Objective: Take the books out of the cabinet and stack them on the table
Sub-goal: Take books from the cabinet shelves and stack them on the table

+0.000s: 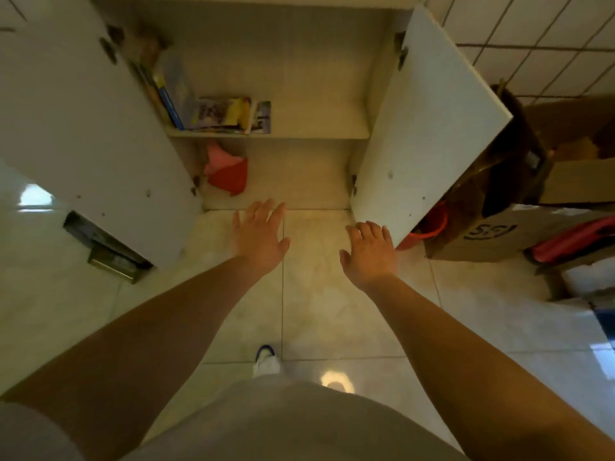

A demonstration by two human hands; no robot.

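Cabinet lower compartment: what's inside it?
A red and pink cloth lies at its left side, under the shelf holding the books. The shelf hides the compartment's back.

Glossy pale floor tiles [332, 294] catch a bright lamp glare [336, 382]. A white tiled wall [532, 38] with dark grout rises at upper right. Below it stand brown cardboard boxes [492, 234] and an orange bucket [429, 227], right of the hands.
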